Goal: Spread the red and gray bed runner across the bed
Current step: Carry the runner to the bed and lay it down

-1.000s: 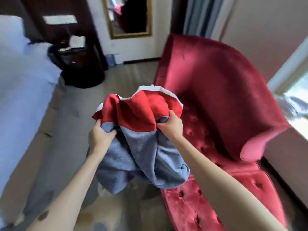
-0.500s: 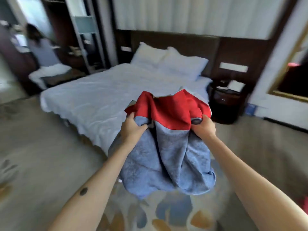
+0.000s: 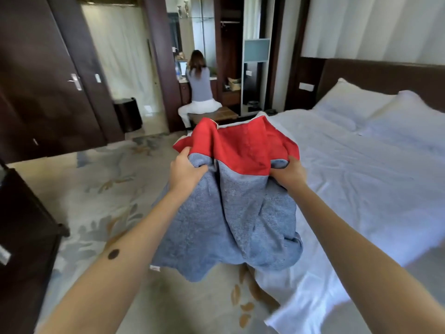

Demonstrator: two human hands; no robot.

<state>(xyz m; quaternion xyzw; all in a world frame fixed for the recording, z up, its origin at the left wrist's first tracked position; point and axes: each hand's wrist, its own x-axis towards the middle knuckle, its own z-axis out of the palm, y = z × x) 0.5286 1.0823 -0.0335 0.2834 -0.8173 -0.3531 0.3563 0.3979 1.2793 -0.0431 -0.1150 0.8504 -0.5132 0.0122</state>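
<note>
Both hands raised at frame centre, each clenched on the bunched bed runner (image 3: 231,189): left hand (image 3: 185,173) grips its left edge, right hand (image 3: 287,174) its right. Red part up, gray hanging. Runner held off the white bed (image 3: 361,179), which fills the right side

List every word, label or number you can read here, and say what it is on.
None can be read.
Small tag on the hem of the bed runner, at: too blurred to read.
Wall plate beside the headboard: no legible marking.
</note>
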